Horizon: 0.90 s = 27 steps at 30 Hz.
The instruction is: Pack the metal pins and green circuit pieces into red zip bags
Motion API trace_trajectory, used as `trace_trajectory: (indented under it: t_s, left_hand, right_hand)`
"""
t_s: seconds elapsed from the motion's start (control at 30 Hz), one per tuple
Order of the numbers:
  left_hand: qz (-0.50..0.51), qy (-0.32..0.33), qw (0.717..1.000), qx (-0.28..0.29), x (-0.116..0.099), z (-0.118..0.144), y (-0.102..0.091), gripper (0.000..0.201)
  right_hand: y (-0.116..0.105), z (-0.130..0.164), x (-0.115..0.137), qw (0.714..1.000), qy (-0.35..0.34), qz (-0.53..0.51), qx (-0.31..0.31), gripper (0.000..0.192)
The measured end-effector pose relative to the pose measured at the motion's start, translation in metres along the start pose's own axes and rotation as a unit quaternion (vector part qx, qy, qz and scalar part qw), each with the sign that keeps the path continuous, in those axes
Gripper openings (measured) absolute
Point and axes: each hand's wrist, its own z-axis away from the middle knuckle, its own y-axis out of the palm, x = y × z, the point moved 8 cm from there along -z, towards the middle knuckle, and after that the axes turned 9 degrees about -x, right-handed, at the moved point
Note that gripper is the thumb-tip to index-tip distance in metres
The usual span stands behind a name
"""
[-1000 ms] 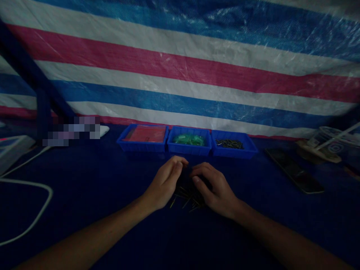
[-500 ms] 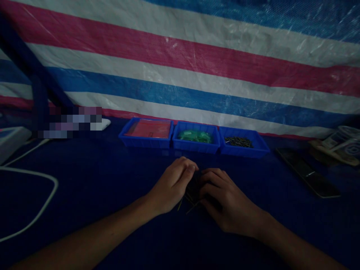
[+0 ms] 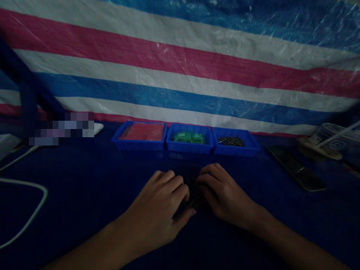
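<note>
A small heap of thin dark metal pieces (image 3: 192, 200), which look like long screws, lies on the dark blue tabletop between my hands. My left hand (image 3: 161, 202) cups the heap from the left, fingers curled and the thumb stretched along its near side. From the right, my right hand (image 3: 222, 193) has its curled fingers around the other end of the heap. Dim light and the fingers hide part of it. Behind stands a blue bin (image 3: 250, 150) with similar screws (image 3: 230, 141) inside.
Left of that bin are a blue bin (image 3: 188, 149) of green plastic pieces and another (image 3: 135, 146) with red plastic bags (image 3: 144, 131). A phone (image 3: 295, 168) and a cup (image 3: 334, 137) lie to the right. A white cable (image 3: 42, 187) loops at left. A striped tarp (image 3: 180, 56) hangs behind.
My left hand has turned over and come nearer, its thumb moving away from the fingers to spread around the heap. My right hand stays at the heap. The view has shifted slightly.
</note>
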Motion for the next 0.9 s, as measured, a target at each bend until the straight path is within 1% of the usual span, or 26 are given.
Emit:
trace_trajectory:
  t_s: [0.07, 0.17, 0.27, 0.37, 0.43, 0.5, 0.57, 0.63, 0.77, 0.9]
  left_hand:
    - [-0.018, -0.007, 1.000, 0.018, -0.002, 0.003, 0.003, 0.016]
    - [-0.015, -0.007, 0.999, 0.043, -0.002, 0.006, 0.012, 0.012]
    - [-0.012, -0.013, 0.999, 0.044, 0.001, 0.007, 0.020, 0.009]
    - [0.003, -0.020, 0.999, 0.029, 0.005, 0.007, 0.023, 0.011]
    - [0.025, -0.026, 0.999, 0.011, 0.008, 0.005, 0.021, 0.011]
    - [0.052, -0.029, 0.998, -0.010, 0.010, 0.003, 0.018, 0.012]
    - [0.083, -0.025, 0.996, -0.027, 0.010, 0.001, 0.015, 0.014]
    - [0.108, -0.017, 0.993, -0.037, 0.009, -0.001, 0.012, 0.016]
    - [0.124, -0.003, 0.991, -0.048, 0.006, -0.002, 0.008, 0.021]
    - [0.139, 0.006, 0.988, -0.065, 0.006, -0.003, 0.003, 0.023]
  right_hand:
    - [0.002, 0.000, 0.000, 1.000, 0.000, -0.005, 0.006, 0.017]
    - [0.003, 0.000, 0.003, 1.000, -0.005, -0.022, 0.010, 0.016]
    - [0.003, 0.001, 0.006, 0.999, -0.010, -0.034, 0.016, 0.016]
    - [0.003, 0.002, 0.009, 0.999, -0.021, -0.042, 0.026, 0.014]
    - [0.002, 0.003, 0.012, 0.998, -0.034, -0.043, 0.021, 0.014]
    - [0.000, 0.003, 0.015, 0.998, -0.049, -0.036, 0.004, 0.014]
    - [-0.003, 0.004, 0.016, 0.998, -0.062, -0.021, -0.020, 0.009]
    - [-0.004, 0.004, 0.017, 0.997, -0.066, -0.003, -0.037, 0.010]
    - [-0.005, 0.004, 0.017, 0.996, -0.067, 0.019, -0.057, 0.010]
    - [-0.007, 0.004, 0.020, 0.994, -0.085, 0.019, -0.069, 0.010]
